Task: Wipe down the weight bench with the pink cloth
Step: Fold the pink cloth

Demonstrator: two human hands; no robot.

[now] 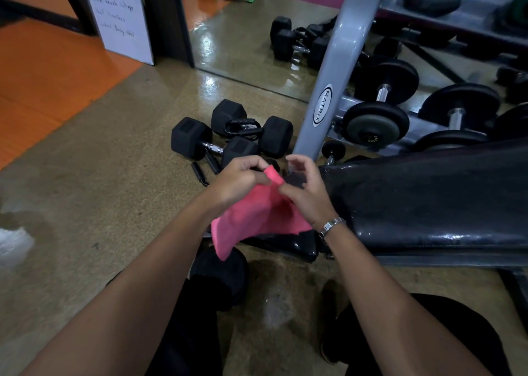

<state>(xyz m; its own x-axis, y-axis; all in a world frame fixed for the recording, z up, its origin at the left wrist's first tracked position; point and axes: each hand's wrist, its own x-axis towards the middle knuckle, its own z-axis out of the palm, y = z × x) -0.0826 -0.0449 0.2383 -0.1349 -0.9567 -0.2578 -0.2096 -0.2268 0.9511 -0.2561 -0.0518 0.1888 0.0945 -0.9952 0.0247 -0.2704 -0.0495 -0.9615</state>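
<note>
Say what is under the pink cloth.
The cloth hangs from the left hand and right hand. Below its edge shows the seat pad of the bench; what lies directly behind the cloth is hidden.

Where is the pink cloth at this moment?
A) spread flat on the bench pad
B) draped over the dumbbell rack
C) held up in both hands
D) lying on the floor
C: the left hand and right hand both pinch the pink cloth, which hangs between them.
</note>
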